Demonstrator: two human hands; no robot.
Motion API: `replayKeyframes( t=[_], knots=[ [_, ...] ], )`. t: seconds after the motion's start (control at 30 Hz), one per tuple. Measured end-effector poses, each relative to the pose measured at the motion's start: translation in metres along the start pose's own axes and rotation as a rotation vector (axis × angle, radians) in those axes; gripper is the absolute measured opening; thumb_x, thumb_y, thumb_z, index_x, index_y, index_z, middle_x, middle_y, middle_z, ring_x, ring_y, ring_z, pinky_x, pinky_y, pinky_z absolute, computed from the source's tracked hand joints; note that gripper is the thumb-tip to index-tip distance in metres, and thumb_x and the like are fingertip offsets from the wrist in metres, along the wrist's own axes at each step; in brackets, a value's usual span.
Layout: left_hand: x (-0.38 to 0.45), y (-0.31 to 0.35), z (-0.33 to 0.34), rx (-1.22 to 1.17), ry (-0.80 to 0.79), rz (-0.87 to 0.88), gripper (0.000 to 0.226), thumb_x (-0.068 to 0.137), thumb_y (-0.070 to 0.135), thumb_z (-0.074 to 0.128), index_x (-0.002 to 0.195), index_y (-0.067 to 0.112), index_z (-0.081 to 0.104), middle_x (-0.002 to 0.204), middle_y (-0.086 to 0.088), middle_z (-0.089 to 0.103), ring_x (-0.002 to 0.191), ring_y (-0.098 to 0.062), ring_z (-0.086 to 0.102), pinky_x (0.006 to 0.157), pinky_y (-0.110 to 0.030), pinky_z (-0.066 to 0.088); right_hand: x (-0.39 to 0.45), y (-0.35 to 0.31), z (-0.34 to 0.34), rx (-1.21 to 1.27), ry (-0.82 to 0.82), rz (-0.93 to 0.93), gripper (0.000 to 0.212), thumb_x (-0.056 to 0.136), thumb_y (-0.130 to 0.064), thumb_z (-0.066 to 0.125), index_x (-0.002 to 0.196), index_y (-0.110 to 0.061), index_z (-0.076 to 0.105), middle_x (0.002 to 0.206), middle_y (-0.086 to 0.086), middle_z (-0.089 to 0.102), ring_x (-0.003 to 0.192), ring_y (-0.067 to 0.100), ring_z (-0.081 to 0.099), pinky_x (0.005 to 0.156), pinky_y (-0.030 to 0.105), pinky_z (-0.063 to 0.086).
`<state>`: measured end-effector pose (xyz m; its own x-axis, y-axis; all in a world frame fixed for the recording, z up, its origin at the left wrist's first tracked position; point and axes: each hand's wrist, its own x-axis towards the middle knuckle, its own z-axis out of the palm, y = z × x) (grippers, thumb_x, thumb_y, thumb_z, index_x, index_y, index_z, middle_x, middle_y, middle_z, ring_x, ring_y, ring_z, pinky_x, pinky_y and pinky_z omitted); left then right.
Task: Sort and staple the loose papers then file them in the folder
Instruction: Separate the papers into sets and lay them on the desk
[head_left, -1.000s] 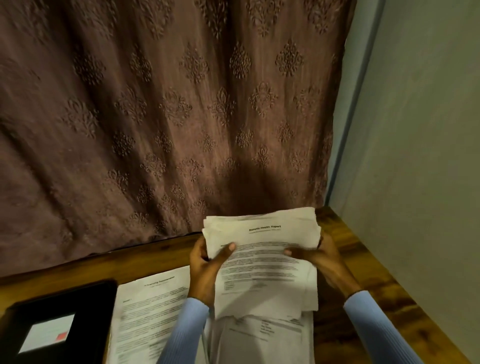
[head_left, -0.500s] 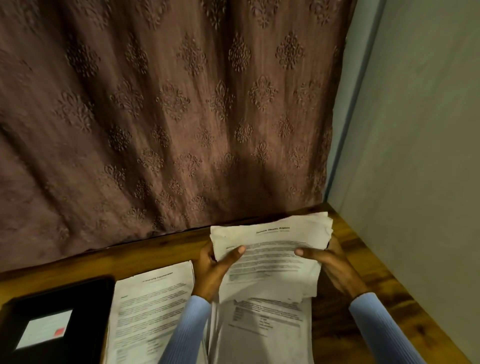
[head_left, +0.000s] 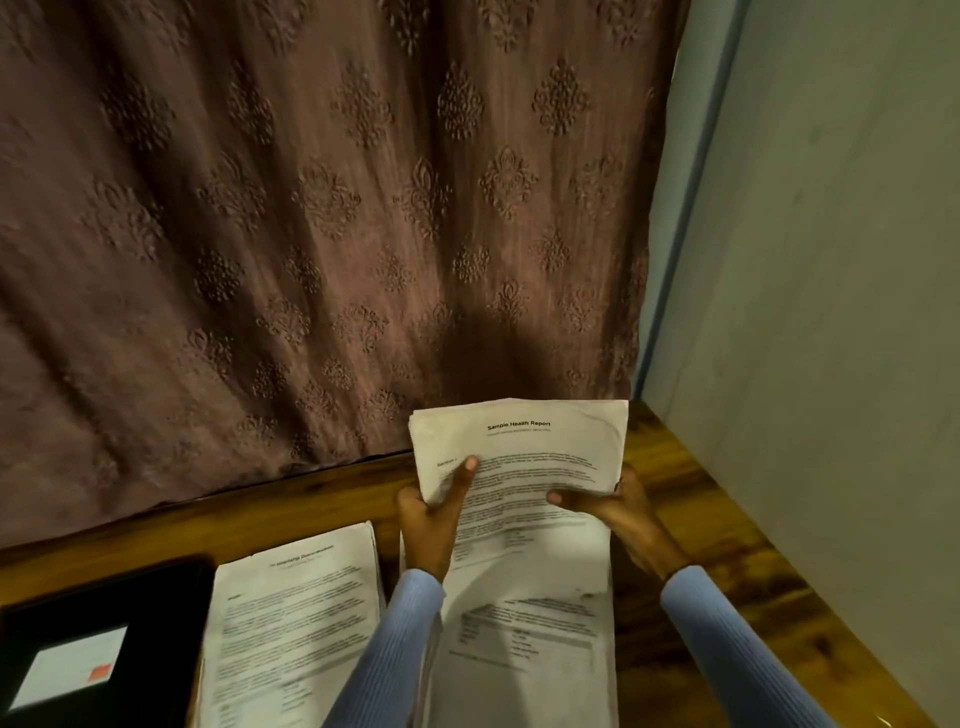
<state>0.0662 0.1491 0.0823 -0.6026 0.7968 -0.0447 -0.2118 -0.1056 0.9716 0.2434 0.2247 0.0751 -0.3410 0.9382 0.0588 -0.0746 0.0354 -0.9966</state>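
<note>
Both hands hold up a sheaf of printed papers (head_left: 524, 452) headed "Sample Health Report" above the wooden desk. My left hand (head_left: 431, 519) grips its left edge, thumb lying on the front page. My right hand (head_left: 618, 514) grips the right edge, thumb across the text. Below the sheaf another printed sheet (head_left: 524, 639) lies on the desk. A second stack of papers (head_left: 291, 618) lies to the left. A black folder (head_left: 98, 644) with a white label sits at the far left. No stapler is in view.
The wooden desk (head_left: 701, 525) stands in a corner. A brown patterned curtain (head_left: 322, 218) hangs behind it and a grey wall (head_left: 831, 312) closes the right side. The desk's right strip beside the wall is bare wood.
The held sheaf has been squared up: its fanned edges now line up. The view has shifted a little, and both hands keep their grip.
</note>
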Motion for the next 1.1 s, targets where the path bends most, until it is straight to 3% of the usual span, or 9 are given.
replayKeyframes(
  t=[0.1,0.3,0.43,0.53,0.7,0.83,1.1],
  knots=[
    [0.002,-0.002,-0.001,-0.041,0.023,0.005,0.015,0.075,0.02,0.073,0.087,0.016,0.065,0.078,0.001,0.074,0.077,-0.019,0.072,0.06,-0.03,0.058,0.001,-0.007,-0.003,0.006,0.006,-0.02,0.044,0.061,-0.006,0.083,0.095,-0.023,0.062,0.092,-0.001,0.072,0.087,0.018,0.069,0.071,0.032,0.059],
    [-0.003,0.004,-0.009,-0.019,-0.169,0.005,0.021,0.077,-0.003,0.067,0.097,0.004,0.065,0.078,0.0,0.075,0.074,-0.016,0.072,0.056,-0.019,0.054,-0.001,-0.003,-0.022,-0.011,0.028,0.008,0.067,0.04,-0.036,0.092,0.1,-0.025,0.063,0.099,0.001,0.072,0.093,0.019,0.069,0.078,0.036,0.057],
    [0.002,0.003,-0.006,-0.012,-0.152,-0.018,0.031,0.072,0.005,0.074,0.102,0.005,0.067,0.09,-0.007,0.074,0.082,-0.019,0.072,0.061,-0.023,0.056,0.005,-0.007,-0.019,-0.027,0.055,-0.007,0.066,0.047,-0.024,0.092,0.104,-0.024,0.059,0.103,0.004,0.07,0.097,0.022,0.067,0.083,0.042,0.056],
    [0.005,0.005,-0.003,-0.065,-0.148,-0.044,0.029,0.073,0.004,0.073,0.101,0.008,0.066,0.087,-0.003,0.075,0.082,-0.019,0.072,0.061,-0.024,0.056,0.007,-0.008,-0.016,-0.006,0.029,-0.01,0.06,0.048,-0.019,0.091,0.102,-0.021,0.064,0.102,0.007,0.071,0.095,0.026,0.068,0.083,0.049,0.055],
    [0.002,0.009,-0.003,0.037,-0.243,-0.016,0.022,0.08,0.005,0.067,0.097,0.019,0.066,0.082,0.011,0.075,0.081,-0.007,0.071,0.063,-0.015,0.053,0.005,-0.003,-0.015,-0.001,0.027,-0.01,0.058,0.051,-0.015,0.088,0.102,-0.023,0.062,0.101,0.004,0.072,0.096,0.022,0.068,0.082,0.043,0.056],
    [-0.006,0.013,-0.001,0.075,-0.274,0.061,0.024,0.083,0.0,0.063,0.092,0.023,0.063,0.072,0.023,0.071,0.075,0.006,0.068,0.059,-0.008,0.05,0.005,-0.002,-0.017,0.002,0.03,-0.017,0.063,0.054,-0.015,0.086,0.111,-0.013,0.06,0.105,0.007,0.07,0.098,0.022,0.067,0.084,0.045,0.055],
    [-0.022,0.007,0.0,0.088,-0.211,0.112,0.025,0.082,-0.006,0.062,0.093,0.016,0.062,0.078,0.016,0.068,0.068,0.009,0.066,0.055,-0.007,0.049,-0.001,0.009,-0.019,-0.035,0.038,-0.027,0.053,0.057,-0.011,0.086,0.105,-0.017,0.064,0.102,0.003,0.072,0.095,0.019,0.068,0.08,0.037,0.057]
  ],
)
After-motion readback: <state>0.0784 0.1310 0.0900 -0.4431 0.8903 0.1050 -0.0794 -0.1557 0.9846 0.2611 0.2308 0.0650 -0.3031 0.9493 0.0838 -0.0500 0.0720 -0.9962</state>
